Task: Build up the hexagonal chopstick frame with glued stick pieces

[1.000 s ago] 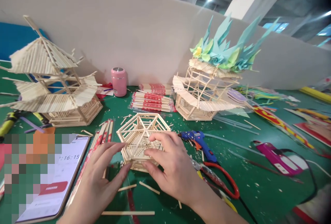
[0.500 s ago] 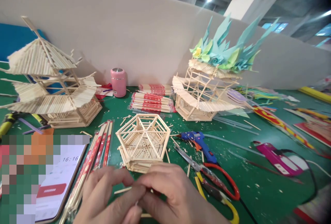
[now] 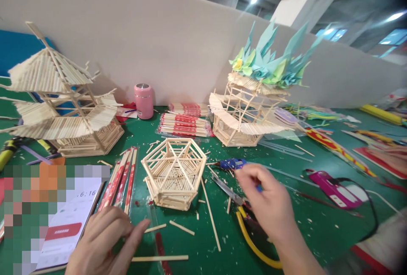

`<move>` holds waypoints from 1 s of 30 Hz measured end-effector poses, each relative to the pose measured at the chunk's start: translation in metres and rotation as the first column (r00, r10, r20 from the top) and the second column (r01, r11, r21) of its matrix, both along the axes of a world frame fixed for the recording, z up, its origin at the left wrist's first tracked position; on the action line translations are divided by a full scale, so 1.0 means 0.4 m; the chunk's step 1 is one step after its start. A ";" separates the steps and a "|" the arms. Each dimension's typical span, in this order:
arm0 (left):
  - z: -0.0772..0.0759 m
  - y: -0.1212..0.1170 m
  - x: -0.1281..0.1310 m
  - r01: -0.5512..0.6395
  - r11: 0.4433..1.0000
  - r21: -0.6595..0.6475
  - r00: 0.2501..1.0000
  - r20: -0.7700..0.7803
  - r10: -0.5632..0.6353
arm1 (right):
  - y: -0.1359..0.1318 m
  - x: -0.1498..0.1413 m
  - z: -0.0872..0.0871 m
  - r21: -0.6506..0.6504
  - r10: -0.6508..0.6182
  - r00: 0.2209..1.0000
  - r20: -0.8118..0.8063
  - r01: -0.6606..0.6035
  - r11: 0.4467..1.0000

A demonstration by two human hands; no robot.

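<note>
My right hand [image 3: 267, 201] is at the blue hot glue gun [image 3: 231, 163], its fingers curled round the handle, which they mostly cover. The gun's nozzle points left and still lies low at the table. Under and beside that hand is a pair of scissors [image 3: 229, 190]; its red handle is hidden. My left hand [image 3: 101, 239] hovers by the phone [image 3: 71, 220], fingers bent, thumb held apart, nothing visible in it. Between the hands stands a six-sided frame of wooden sticks [image 3: 174, 173]. Short cut sticks [image 3: 182, 227] and a longer stick [image 3: 160, 259] lie in front.
Stick pagodas stand left [image 3: 54, 109] and right [image 3: 244, 114], the right one topped with paper leaves. Packs of sticks [image 3: 186, 124] and a pink flask [image 3: 144, 101] are at the back. A yellow-handled tool [image 3: 254, 243] and a magenta device with a cable [image 3: 337, 188] lie right.
My hands have parted from the front middle. The right one has moved right and forward to the glue gun, the left one back to the left. Cut sticks now show where they were.
</note>
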State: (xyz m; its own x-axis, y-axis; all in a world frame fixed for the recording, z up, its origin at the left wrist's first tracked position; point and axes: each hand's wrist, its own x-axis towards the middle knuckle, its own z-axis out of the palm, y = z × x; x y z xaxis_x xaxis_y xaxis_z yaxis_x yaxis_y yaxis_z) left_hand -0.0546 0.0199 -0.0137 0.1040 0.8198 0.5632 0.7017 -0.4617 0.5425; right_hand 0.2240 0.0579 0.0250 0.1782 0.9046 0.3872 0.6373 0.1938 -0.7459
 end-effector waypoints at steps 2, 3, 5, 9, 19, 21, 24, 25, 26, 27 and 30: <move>0.000 0.022 -0.008 -0.035 0.999 0.026 0.996 -0.080 0.037 | 0.012 -0.012 -0.007 0.087 -0.091 0.965 0.245 0.072 0.994; 0.001 0.034 -0.008 -0.065 0.997 0.050 0.991 -0.115 0.071 | 0.014 -0.027 -0.006 0.122 -0.078 0.950 0.302 0.043 0.992; 0.004 0.059 0.000 -0.078 0.996 0.052 0.982 -0.168 0.086 | 0.010 -0.067 0.000 0.157 0.052 0.938 0.343 -0.112 0.981; 0.019 0.099 0.018 0.051 0.999 -0.010 0.984 -0.169 -0.052 | 0.006 -0.148 0.020 0.099 0.342 0.828 0.444 -0.425 0.900; 0.033 0.131 0.031 0.252 0.967 -0.042 0.967 -0.027 -0.253 | 0.047 -0.167 0.011 0.054 0.464 0.764 0.448 -0.541 0.839; 0.036 0.130 0.040 0.290 0.957 -0.028 0.957 -0.017 -0.291 | 0.050 -0.157 0.007 0.061 0.486 0.759 0.432 -0.563 0.824; 0.039 0.121 0.060 0.316 0.948 0.018 0.948 -0.038 -0.315 | 0.054 -0.138 0.002 0.073 0.519 0.748 0.414 -0.595 0.800; 0.038 0.117 0.067 0.308 0.951 0.033 0.951 -0.045 -0.306 | 0.055 -0.133 0.001 0.077 0.527 0.744 0.411 -0.605 0.793; 0.038 0.113 0.073 0.294 0.955 0.041 0.955 -0.047 -0.292 | 0.056 -0.127 0.000 0.079 0.536 0.738 0.411 -0.614 0.785; 0.037 0.109 0.078 0.277 0.960 0.047 0.961 -0.041 -0.275 | 0.057 -0.123 0.000 0.081 0.540 0.735 0.411 -0.619 0.781; 0.037 0.100 0.083 0.246 0.969 0.017 0.969 -0.031 -0.245 | 0.061 -0.112 0.004 0.061 0.553 0.722 0.415 -0.629 0.775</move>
State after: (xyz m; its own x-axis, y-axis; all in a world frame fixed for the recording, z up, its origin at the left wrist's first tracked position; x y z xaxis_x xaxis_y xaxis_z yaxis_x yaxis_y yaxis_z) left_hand -0.0212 0.0599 0.0011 0.3172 0.7555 0.5732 0.5807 -0.6326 0.5125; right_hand 0.1793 0.0825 0.0264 -0.5519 0.6815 0.4807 0.5531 0.7305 -0.4006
